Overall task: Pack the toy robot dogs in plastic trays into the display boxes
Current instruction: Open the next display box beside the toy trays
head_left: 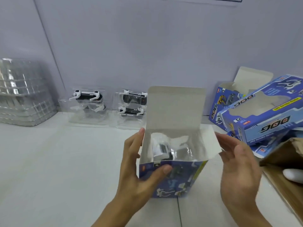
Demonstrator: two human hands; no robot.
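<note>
Both hands sit closest to the lens, one on each side of an upright display box (172, 174) standing on the white table (57, 169). From the head view, the left hand (139, 171) grips the box's near left corner, thumb across the printed front, fingers reaching up the left wall. The right hand (237, 163) is spread and relaxed, fingers straight, holding nothing; its fingertips lie just beside the right side flap (211, 143), and whether they touch it I cannot tell.

Inside the open top, a toy robot dog in its plastic tray (165, 148) already sits down in the box. The tall lid flap (175, 107) stands up at the far side.

The step in hand looks like closing the top. To do it well, I would keep the left hand steadying the box, check that the tray is seated below the rim, fold the side flaps in first, then bring the tall flap over and tuck it without creasing.

Farther off, two more trayed dogs (88, 102) (132, 104) wait by the wall, a stack of empty clear trays (23, 92) stands far left, and more display boxes (262, 115) lie piled at the right above a brown carton (282, 161).
</note>
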